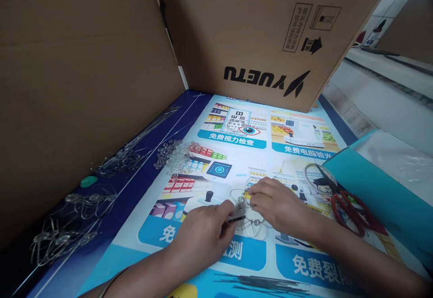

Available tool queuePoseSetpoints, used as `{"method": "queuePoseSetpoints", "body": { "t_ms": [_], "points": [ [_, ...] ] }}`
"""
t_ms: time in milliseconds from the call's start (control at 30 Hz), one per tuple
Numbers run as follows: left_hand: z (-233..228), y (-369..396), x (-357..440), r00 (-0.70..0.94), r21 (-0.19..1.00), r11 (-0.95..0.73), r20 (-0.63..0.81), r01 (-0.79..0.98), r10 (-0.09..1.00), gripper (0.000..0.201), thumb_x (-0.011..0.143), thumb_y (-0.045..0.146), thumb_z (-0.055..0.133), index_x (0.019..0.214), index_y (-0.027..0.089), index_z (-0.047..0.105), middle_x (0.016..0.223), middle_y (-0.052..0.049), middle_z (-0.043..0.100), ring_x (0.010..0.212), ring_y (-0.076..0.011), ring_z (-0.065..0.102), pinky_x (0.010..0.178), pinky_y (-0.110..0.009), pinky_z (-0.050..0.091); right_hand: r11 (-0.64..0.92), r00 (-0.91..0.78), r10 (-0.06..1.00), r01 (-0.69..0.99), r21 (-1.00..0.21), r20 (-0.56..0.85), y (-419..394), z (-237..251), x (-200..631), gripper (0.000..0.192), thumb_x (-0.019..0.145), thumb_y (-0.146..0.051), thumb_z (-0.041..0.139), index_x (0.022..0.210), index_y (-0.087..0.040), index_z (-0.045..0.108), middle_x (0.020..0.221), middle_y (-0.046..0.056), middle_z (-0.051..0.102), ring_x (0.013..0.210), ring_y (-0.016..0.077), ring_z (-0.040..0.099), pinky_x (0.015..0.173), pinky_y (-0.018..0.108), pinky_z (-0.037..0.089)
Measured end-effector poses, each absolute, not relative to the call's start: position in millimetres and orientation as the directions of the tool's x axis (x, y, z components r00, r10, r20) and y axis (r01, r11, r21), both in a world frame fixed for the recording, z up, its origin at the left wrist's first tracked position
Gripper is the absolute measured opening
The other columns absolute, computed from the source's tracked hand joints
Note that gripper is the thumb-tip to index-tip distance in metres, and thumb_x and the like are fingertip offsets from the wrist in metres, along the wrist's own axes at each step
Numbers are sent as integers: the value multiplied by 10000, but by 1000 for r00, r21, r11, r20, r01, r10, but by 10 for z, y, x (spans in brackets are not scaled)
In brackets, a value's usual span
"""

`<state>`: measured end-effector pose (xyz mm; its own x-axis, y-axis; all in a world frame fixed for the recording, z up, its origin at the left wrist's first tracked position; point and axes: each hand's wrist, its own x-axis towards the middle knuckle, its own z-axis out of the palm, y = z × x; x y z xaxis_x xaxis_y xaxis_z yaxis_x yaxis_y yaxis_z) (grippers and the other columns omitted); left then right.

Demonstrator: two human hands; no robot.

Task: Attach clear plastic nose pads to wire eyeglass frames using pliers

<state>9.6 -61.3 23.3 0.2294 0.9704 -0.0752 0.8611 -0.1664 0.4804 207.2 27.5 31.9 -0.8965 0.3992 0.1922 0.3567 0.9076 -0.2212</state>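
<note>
A thin wire piece with clear beads (241, 200) stands between my hands, low over the printed sheet. My left hand (204, 230) is closed in a pinch at its left side, and a short black strip (237, 219) sticks out from the fingertips. My right hand (275, 203) has its fingers curled together at the right side of the wire; a small yellow patch shows at the fingertips, too unclear to name. Just below the hands lies more looped wire with a clear bead (256, 222). The exact grip of the right fingers is partly hidden.
Loose clear beads (174, 153) lie left of centre. Bundled wires (126, 158) and beaded wire pieces (57, 239) line the left edge. Red-handled scissors (350, 212) lie at right beside a teal box (379, 189). Black strips (267, 284) lie in front; cardboard (264, 31) stands behind.
</note>
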Motion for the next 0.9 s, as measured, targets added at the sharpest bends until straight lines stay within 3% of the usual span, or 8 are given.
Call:
{"method": "queuePoseSetpoints", "body": {
  "t_ms": [133, 267, 500, 667, 900],
  "points": [
    [192, -601, 88, 224, 487, -184, -25, 854, 974, 84, 791, 214, 465, 865, 206, 503, 680, 14, 640, 582, -159, 588, 513, -246, 362, 908, -888, 404, 360, -214, 220, 268, 279, 2094, 153, 871, -151, 441, 904, -159, 590, 1039, 70, 596, 972, 195, 477, 836, 359, 377],
    [152, -582, 64, 219, 477, -214, 45, 852, 975, 55, 809, 209, 458, 821, 197, 511, 658, 13, 627, 547, -146, 572, 492, -240, 357, 885, -887, 431, 381, -267, 163, 242, 334, 2093, 203, 905, -193, 389, 907, -161, 590, 937, 61, 611, 898, 180, 490, 804, 345, 381],
    [117, -563, 54, 269, 565, -318, 171, 761, 948, 204, 836, 165, 438, 1008, 205, 541, 801, -22, 622, 699, -153, 583, 589, -259, 446, 772, -825, 535, 391, -501, 180, 255, 304, 2088, 203, 911, -245, 396, 964, -178, 581, 927, 47, 615, 882, 155, 522, 798, 299, 399],
    [158, -556, 75, 377, 578, -421, 203, 699, 904, 263, 841, 141, 432, 1058, 214, 562, 982, -64, 582, 864, -173, 554, 719, -306, 487, 643, -729, 666, 455, -616, 156, 265, 268, 2053, 174, 895, -246, 430, 969, -213, 584, 921, 17, 617, 852, 131, 546, 758, 254, 408],
    [175, -578, 84, 531, 405, -559, 191, 723, 826, 269, 845, 139, 453, 1068, 221, 579, 1161, -82, 536, 961, -227, 523, 792, -418, 472, 510, -583, 812, 708, -489, 2, 335, 251, 1973, 188, 874, -297, 461, 879, -224, 635, 889, 21, 572, 810, 140, 538, 694, 253, 368]
  ]
}}
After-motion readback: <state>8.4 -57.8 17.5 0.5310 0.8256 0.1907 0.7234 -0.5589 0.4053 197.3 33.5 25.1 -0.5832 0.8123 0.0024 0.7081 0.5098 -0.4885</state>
